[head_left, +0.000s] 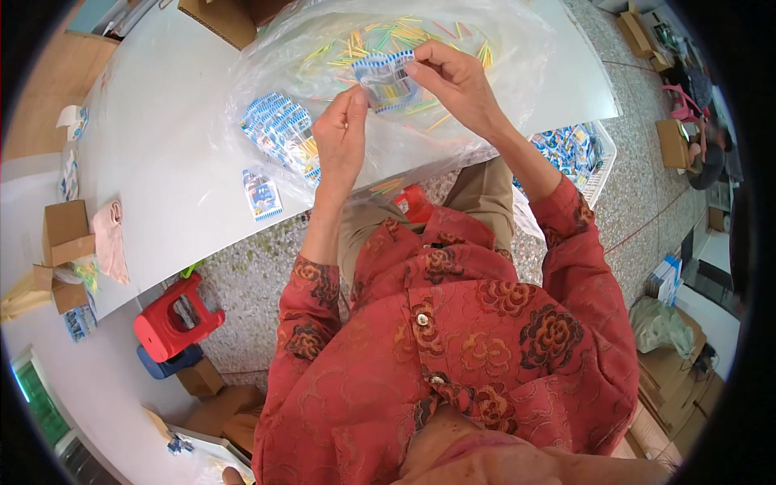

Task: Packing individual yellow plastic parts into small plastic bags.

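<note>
Between my hands, above the table, is a small clear packet (390, 79) with a blue striped edge and thin yellow sticks inside. My left hand (343, 129) pinches its lower left side, and my right hand (462, 81) pinches its upper right edge. Behind it, loose thin sticks (396, 36) in yellow, green and pink lie on a large clear plastic sheet or bag (509, 56). A pile of similar blue packets (279, 129) rests left of my left hand. One separate packet (263, 194) lies near the table's front edge.
A white basket (602, 166) full of blue packets stands to the right of the table (153, 186). On the table's left are a pink cloth (111, 241) and cardboard boxes (66, 233). A red stool (174, 319) stands on the floor at left. Another person (711, 153) is far right.
</note>
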`<control>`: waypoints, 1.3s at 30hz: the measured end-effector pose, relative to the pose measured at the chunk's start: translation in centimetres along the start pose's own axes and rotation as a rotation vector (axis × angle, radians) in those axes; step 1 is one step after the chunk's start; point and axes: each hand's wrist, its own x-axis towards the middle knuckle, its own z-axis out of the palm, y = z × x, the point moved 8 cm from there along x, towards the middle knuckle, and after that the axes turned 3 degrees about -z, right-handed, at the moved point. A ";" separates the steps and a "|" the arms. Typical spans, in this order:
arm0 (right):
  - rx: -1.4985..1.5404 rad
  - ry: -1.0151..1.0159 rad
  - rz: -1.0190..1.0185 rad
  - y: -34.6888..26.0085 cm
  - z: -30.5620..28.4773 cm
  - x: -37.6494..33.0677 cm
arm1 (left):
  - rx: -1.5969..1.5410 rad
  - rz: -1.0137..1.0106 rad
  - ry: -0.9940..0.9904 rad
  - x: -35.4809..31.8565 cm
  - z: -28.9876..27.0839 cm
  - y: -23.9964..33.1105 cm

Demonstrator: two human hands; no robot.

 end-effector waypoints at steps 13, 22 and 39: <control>0.342 -0.271 0.205 5.9 8.7 -2.2 | -0.255 -0.270 0.122 -5.5 -3.4 -5.5; -0.263 -0.386 0.126 7.2 16.5 -1.6 | 0.308 -0.237 0.333 -7.3 -9.6 -8.3; -0.344 -0.171 -0.118 6.9 17.7 2.1 | 0.854 -0.314 0.675 -9.3 -19.5 -8.6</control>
